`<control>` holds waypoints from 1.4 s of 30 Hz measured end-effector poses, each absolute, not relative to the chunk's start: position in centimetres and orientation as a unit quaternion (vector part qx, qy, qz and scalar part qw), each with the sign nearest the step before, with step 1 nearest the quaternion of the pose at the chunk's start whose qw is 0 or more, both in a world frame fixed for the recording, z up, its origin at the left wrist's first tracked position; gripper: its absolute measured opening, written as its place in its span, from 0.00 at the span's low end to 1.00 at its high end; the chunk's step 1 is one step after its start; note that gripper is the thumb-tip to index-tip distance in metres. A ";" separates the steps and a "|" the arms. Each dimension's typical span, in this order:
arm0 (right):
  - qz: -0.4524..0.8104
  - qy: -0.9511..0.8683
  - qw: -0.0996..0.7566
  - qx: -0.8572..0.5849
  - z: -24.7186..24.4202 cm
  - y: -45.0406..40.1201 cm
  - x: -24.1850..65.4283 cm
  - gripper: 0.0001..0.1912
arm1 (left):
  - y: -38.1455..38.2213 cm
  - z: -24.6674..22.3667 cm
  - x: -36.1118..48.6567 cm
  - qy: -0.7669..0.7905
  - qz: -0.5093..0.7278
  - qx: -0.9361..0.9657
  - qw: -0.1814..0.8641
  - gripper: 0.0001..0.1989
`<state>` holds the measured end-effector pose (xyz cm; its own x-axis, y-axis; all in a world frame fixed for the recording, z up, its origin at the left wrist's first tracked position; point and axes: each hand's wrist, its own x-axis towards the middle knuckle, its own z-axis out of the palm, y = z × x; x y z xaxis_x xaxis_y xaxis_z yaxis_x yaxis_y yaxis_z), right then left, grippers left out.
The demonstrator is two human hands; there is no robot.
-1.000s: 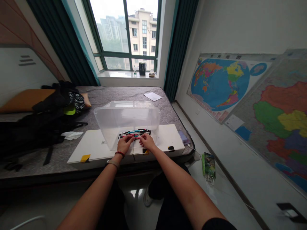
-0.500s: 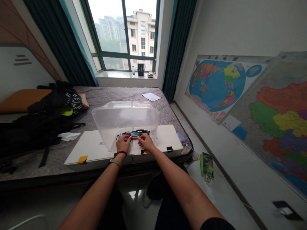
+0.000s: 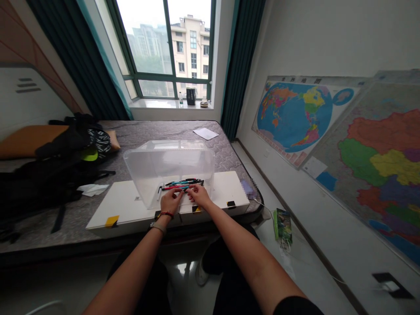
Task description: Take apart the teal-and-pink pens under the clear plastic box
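Observation:
Several pens (image 3: 173,188) in black, teal and red lie sideways in a loose pile at the open front of a clear plastic bin (image 3: 167,164), which rests on its side. My left hand (image 3: 170,202), with a red cord and a band at its wrist, is closed in a pinch at the near edge of the pile. Beside it, my right hand (image 3: 198,195) is pinched too. A thin dark and teal pen (image 3: 185,189) shows between the fingertips of both hands; much of it is hidden by the fingers.
Under the bin is a white box (image 3: 114,203) with yellow and black tape, on a grey mattress (image 3: 141,129). Black bags (image 3: 59,162) and a tissue (image 3: 93,189) lie left. A paper sheet (image 3: 205,133) lies behind. A green package (image 3: 282,225) stands right, by the wall.
My left fingers have shifted slightly right, baring the red pen they partly covered. A teal pen part now shows between my hands where a pink one showed before.

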<state>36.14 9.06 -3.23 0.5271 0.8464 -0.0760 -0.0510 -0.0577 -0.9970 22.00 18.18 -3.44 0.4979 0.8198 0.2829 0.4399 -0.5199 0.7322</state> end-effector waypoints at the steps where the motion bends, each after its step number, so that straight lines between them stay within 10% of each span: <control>1: 0.368 -0.322 0.609 -0.625 -3.3 9.1 36.2 0.13 | 18.2 -3.5 22.0 0.379 0.300 0.822 0.300 0.19; 26: 0.402 -0.233 0.699 -0.544 -3.0 8.7 36.4 0.18 | 19.3 -3.8 21.7 0.343 0.323 0.774 0.422 0.22; 42: 0.345 -0.306 0.615 -0.640 -3.0 8.7 36.2 0.23 | 19.5 -3.3 21.5 0.319 0.304 0.781 0.443 0.22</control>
